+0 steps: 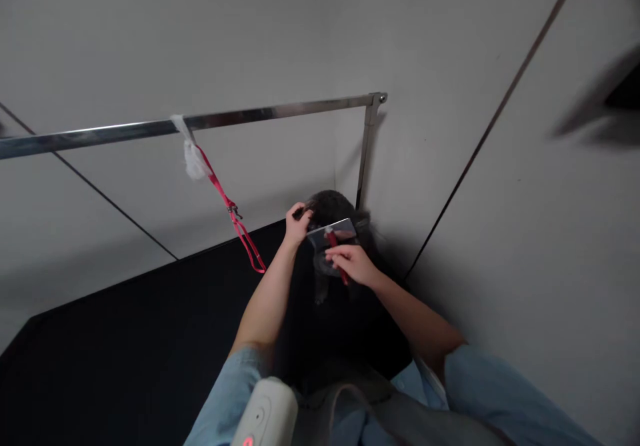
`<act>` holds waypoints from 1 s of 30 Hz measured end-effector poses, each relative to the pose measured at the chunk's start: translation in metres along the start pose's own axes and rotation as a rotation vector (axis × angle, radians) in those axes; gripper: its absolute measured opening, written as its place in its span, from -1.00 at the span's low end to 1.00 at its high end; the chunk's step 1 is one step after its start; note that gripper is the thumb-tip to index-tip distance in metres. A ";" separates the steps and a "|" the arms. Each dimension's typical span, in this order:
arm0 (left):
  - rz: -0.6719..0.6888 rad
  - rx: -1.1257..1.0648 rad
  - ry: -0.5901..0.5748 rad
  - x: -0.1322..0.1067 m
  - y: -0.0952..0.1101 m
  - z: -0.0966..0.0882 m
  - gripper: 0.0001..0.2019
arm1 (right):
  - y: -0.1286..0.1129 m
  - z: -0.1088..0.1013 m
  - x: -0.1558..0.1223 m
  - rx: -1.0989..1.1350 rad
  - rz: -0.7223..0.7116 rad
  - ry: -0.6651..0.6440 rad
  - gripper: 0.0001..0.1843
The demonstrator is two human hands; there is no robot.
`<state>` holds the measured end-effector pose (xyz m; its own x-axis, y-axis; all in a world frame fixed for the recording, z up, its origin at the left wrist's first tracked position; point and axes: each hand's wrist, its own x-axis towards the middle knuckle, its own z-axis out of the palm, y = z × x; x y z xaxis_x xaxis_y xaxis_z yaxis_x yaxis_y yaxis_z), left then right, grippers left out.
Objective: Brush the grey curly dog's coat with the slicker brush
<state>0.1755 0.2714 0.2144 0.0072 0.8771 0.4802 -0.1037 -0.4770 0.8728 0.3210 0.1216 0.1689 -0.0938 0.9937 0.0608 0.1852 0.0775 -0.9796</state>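
Note:
A dark, furry animal (334, 207) stands at the far corner of a black table (125, 346). My left hand (298, 223) is closed on the fur at its head. My right hand (354, 263) grips a brush (334, 233) with a red handle and a flat metal-coloured head. The brush head lies across the animal's fur just right of my left hand. Both my arms reach forward in light blue sleeves.
A metal bar (200, 123) runs across above the table on an upright post (366, 149). A red leash (235, 219) hangs loose from it by a white tie. Grey walls close in behind and to the right. A white device (265, 416) sits at my chest.

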 end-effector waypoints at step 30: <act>-0.129 -0.197 -0.063 -0.024 0.011 0.009 -0.83 | 0.006 0.022 -0.033 -0.065 -0.009 0.014 -0.69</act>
<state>0.1830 0.2449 0.2135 0.0940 0.9221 0.3754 -0.2896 -0.3355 0.8964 0.3039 0.0872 0.1573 -0.0818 0.9940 0.0730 0.2473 0.0912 -0.9646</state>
